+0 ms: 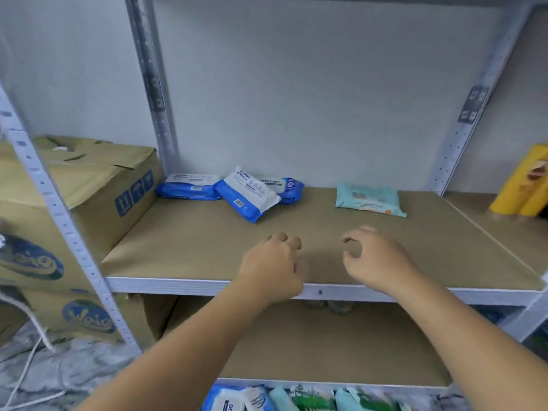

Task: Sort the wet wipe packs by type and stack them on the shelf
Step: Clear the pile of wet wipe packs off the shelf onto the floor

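While both hands [271,266] [376,259] hover loosely curled and empty, note: blue packs [249,194] look soft, slick, light; grip across the long edges.

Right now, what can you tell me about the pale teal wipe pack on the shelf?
The pale teal pack is a soft, flat plastic pouch with faint print on top and a small orange mark near its front right corner. It lies flat on the brown shelf board, toward the back right, apart from the blue packs to its left. Only the board touches it.
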`<state>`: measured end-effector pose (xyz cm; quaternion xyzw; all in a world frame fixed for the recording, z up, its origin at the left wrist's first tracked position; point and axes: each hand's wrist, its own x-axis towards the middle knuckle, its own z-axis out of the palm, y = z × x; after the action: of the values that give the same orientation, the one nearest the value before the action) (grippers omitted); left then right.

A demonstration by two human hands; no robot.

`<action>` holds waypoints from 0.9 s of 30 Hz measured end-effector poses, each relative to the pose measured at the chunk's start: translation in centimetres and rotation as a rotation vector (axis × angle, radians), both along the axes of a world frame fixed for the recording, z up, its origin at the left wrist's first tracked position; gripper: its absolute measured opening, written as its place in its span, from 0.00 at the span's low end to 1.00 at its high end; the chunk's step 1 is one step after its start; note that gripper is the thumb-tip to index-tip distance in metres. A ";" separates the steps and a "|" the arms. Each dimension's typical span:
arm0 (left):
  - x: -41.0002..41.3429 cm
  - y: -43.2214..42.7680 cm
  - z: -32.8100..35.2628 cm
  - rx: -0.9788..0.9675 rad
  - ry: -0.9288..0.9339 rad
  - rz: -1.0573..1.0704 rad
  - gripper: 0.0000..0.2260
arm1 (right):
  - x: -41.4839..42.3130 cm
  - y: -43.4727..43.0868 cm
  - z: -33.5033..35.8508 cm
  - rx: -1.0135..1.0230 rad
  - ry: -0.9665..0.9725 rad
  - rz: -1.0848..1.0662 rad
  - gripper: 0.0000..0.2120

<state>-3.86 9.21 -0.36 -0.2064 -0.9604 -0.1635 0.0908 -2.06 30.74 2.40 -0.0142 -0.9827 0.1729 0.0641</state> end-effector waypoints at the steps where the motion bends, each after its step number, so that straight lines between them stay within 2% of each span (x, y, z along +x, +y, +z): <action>1: -1.4 0.8 0.1 0.006 0.015 -0.005 0.17 | -1.2 1.0 0.2 0.011 -0.008 -0.012 0.19; 6: -9.6 4.2 -0.6 0.007 0.077 -0.004 0.19 | -9.6 6.0 -0.7 0.074 -0.037 -0.040 0.37; 10: -14.7 7.1 -2.6 -0.002 0.190 -0.016 0.19 | -17.0 9.8 -1.1 0.178 -0.111 -0.122 0.46; 13: -16.4 8.6 -4.2 0.049 0.282 -0.019 0.20 | -21.3 11.7 -1.4 0.239 -0.199 -0.197 0.47; 16: -17.4 8.7 -4.9 0.088 0.324 -0.040 0.23 | -24.6 12.1 -2.2 0.168 -0.282 -0.198 0.53; 18: -17.8 8.2 -4.7 0.117 0.305 -0.016 0.23 | -26.0 11.4 -2.8 0.187 -0.264 -0.200 0.52; 22: -17.4 7.1 -4.0 0.192 0.288 0.020 0.26 | -26.2 7.9 -2.4 0.311 -0.172 -0.225 0.42; 25: -17.5 4.3 -2.2 0.191 0.255 -0.038 0.34 | -25.4 4.5 -2.1 0.285 -0.124 -0.141 0.47; 27: -18.4 0.6 -0.5 0.096 0.231 -0.035 0.36 | -24.7 2.3 -2.4 0.198 -0.123 -0.049 0.50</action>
<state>-22.22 9.81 -0.81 -0.2362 -0.9308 -0.1861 0.2078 -26.77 33.01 -0.04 -0.0425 -0.9964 0.0721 0.0091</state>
